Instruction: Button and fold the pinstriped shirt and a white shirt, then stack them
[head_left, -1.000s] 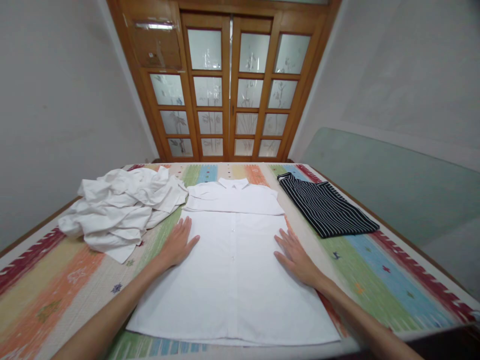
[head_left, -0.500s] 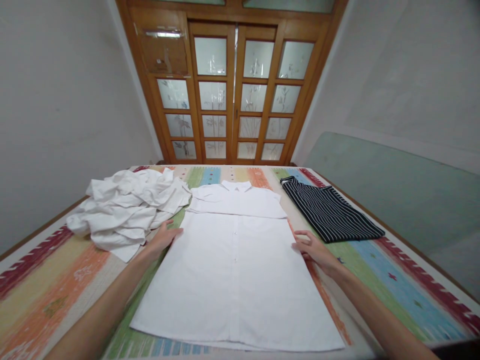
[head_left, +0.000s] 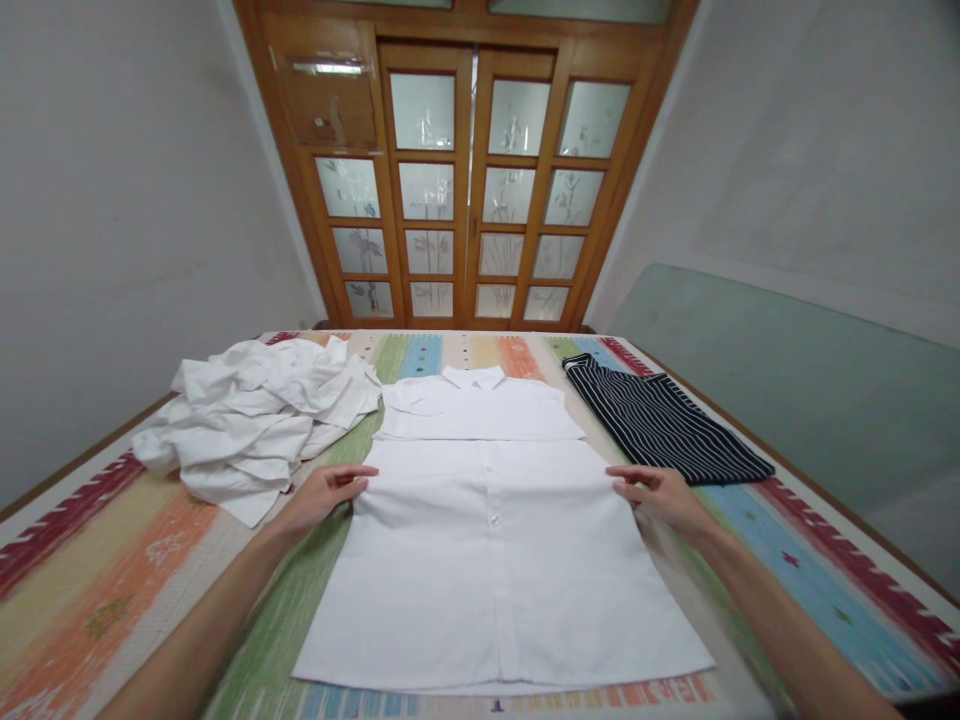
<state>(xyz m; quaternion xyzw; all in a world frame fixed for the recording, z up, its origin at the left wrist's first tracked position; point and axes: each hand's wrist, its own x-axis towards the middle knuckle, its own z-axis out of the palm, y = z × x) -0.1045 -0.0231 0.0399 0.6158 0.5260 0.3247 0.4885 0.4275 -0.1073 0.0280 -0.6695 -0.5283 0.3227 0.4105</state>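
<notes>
A white button-front shirt (head_left: pixel 450 590) lies front up before me, its collar at the far end and its hem near me. A crosswise fold runs over it below the collar. My left hand (head_left: pixel 326 495) pinches the shirt's left edge between thumb and fingers. On the opposite edge, my right hand (head_left: pixel 660 495) grips the cloth at about the same height. Between the hands the fabric is lifted a little and shows soft creases.
To the left lies a heap of crumpled white cloth (head_left: pixel 255 420). A folded black garment with white stripes (head_left: pixel 667 420) rests on the right. Everything lies on a colourful striped bedspread (head_left: pixel 142 570). A pale green headboard-like panel (head_left: pixel 787 390) stands along the right wall; wooden glazed doors (head_left: pixel 469 190) are behind.
Both hands have closed on the shirt's side edges and raised the cloth slightly. The lower part of the shirt has shifted to the right, and both hands are somewhat nearer to me.
</notes>
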